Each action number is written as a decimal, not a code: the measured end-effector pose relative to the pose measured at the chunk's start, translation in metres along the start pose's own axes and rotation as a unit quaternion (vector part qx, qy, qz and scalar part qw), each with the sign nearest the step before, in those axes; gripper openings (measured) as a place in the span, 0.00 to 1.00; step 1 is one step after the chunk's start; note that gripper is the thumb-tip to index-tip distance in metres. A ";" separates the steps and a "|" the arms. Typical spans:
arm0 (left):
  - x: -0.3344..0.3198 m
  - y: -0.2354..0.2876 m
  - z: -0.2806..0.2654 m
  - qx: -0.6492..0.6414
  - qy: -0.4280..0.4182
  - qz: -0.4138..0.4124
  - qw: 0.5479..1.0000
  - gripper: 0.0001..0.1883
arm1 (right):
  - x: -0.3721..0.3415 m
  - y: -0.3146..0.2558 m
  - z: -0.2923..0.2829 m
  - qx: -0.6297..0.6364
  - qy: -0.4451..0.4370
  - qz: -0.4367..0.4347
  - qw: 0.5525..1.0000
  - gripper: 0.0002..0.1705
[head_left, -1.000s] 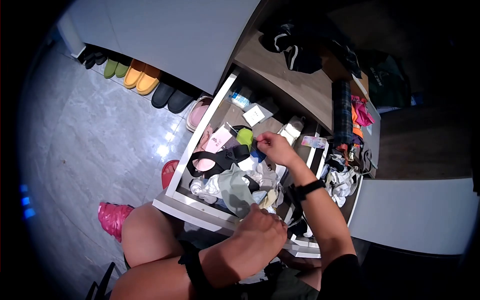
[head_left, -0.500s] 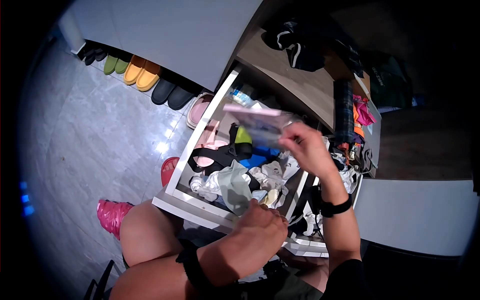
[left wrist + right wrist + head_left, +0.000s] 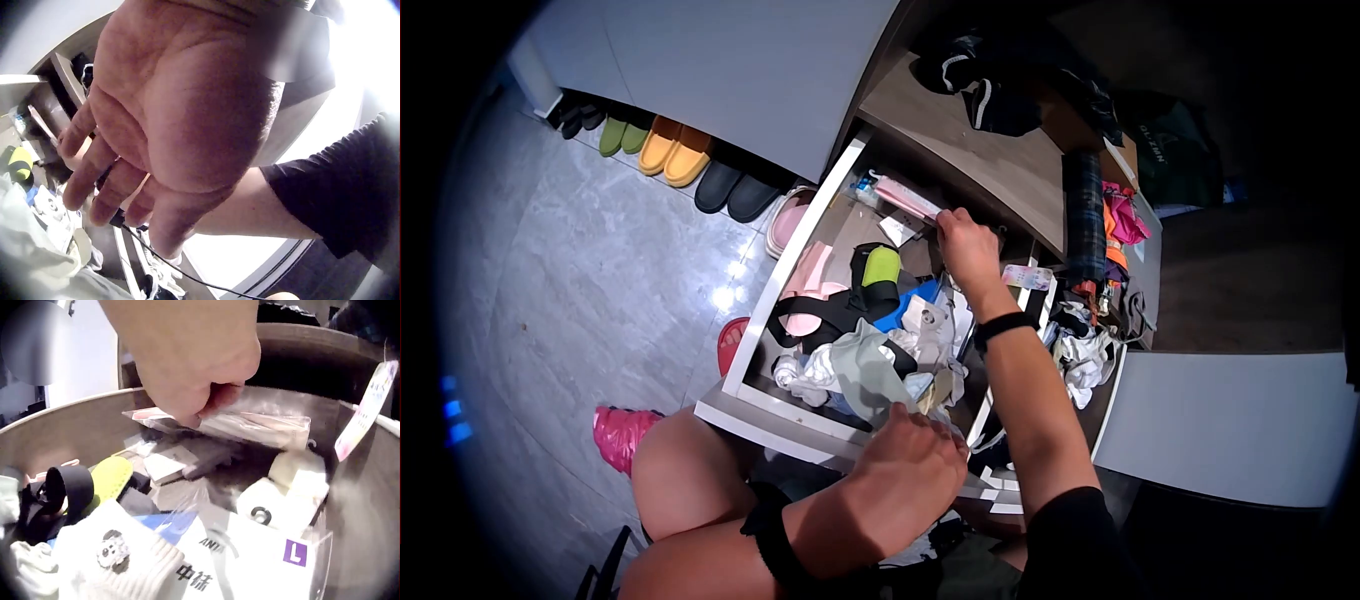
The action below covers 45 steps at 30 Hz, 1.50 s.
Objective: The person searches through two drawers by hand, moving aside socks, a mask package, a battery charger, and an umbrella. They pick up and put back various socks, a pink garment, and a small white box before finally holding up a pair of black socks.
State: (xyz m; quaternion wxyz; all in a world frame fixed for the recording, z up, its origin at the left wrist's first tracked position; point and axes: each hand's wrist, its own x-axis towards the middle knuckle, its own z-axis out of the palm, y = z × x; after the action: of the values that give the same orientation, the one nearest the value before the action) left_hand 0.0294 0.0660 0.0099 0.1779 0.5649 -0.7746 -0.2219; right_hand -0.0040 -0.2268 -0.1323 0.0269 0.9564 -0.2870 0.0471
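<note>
My right hand [image 3: 970, 252] pinches a flat, clear packet with a pink part [image 3: 906, 198] at the back of the open drawer [image 3: 772, 418]; the right wrist view shows the packet [image 3: 256, 428] held above a white box [image 3: 169, 464]. My left hand [image 3: 908, 468] is over the drawer's front edge, beside a grey-green cloth [image 3: 862, 375]. In the left wrist view the left hand [image 3: 169, 106] shows its palm, fingers slightly bent and holding nothing. Between the hands lie a lime-green item [image 3: 881, 266], black straps [image 3: 825, 318], a blue item [image 3: 908, 304] and white socks [image 3: 807, 378].
A second drawer with white clothing [image 3: 1084, 365] stands open on the right. A colourful card [image 3: 1028, 277] is on the divider. Dark clothes [image 3: 1000, 105] lie on the shelf above. Yellow shoes [image 3: 688, 155] and others line the floor at left, with a red slipper [image 3: 732, 342] beside the drawer.
My right hand lifted the pink-and-clear packet out of the pile, swung right with it, then moved to the back of the drawer. The blue item is more exposed. My left hand has barely moved.
</note>
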 end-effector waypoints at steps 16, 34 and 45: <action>0.009 0.002 -0.002 -0.041 -0.057 -0.042 0.997 0.16 | -0.061 -0.015 -0.040 -0.017 -0.344 0.028 0.939 0.22; 0.009 -0.001 0.001 -0.009 -0.029 -0.033 0.999 0.14 | -0.058 -0.026 -0.045 0.005 -0.029 -0.126 0.992 0.19; 0.008 0.003 0.002 0.010 -0.045 -0.050 0.998 0.16 | -0.018 -0.006 -0.038 0.044 0.126 -0.015 0.991 0.22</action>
State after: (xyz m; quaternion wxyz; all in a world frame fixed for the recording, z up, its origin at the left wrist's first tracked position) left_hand 0.0234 0.0590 0.0100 0.1259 0.5938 -0.7548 -0.2486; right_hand -0.0184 -0.2092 -0.0970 0.0214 0.9473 -0.2645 0.1792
